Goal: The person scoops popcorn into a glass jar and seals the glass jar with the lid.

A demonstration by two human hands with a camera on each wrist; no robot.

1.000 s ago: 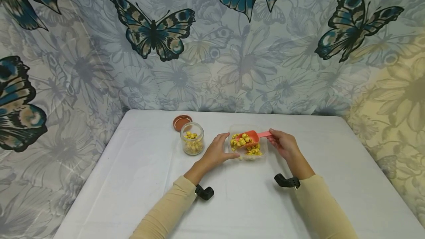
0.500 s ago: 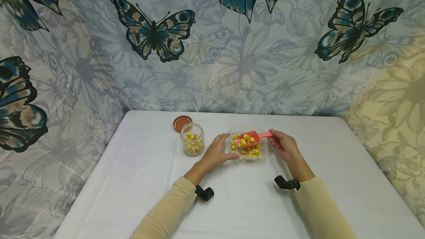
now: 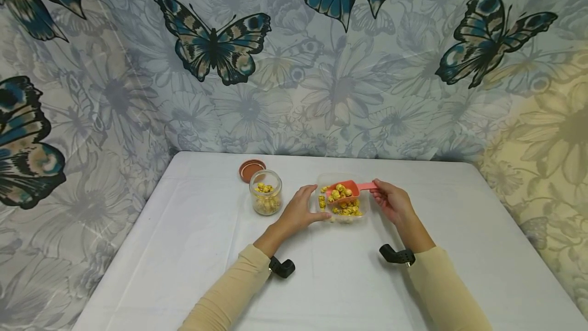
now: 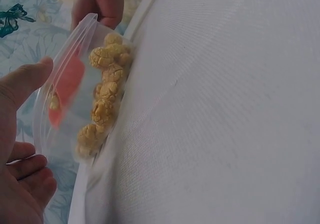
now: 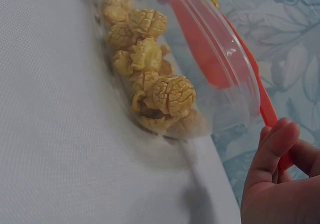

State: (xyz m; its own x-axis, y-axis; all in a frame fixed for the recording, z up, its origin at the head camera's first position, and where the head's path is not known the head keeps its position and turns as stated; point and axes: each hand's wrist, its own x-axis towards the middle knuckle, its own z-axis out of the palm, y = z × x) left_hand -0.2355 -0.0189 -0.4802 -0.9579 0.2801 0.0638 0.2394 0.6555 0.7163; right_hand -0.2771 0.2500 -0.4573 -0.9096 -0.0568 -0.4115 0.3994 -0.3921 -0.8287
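Note:
In the head view, a clear plastic container (image 3: 365, 213) holding yellow popcorn (image 3: 346, 209) stands on the table. My left hand (image 3: 297, 212) holds its left end, thumb and fingers spread round the wall. From the right, my right hand (image 3: 394, 201) pinches the handle of a coral-red scoop (image 3: 366, 186). The scoop's bowl carries several popcorn pieces and lies within the container's rim. Both wrist views show popcorn (image 4: 105, 103) through the container's side, with the red scoop (image 5: 200, 43) above it. Whether the bowl touches the popcorn below, I cannot tell.
A glass jar (image 3: 266, 208) partly filled with popcorn stands left of my left hand, its mouth uncovered. Behind it lies a brown lid (image 3: 251, 170). White cloth covers the table (image 3: 331, 280); a butterfly-patterned curtain (image 3: 294, 101) hangs behind.
Compared with a second ago, the scoop's bowl has shifted slightly right, and popcorn at the container's left end shows more. Both hands keep nearly the same place.

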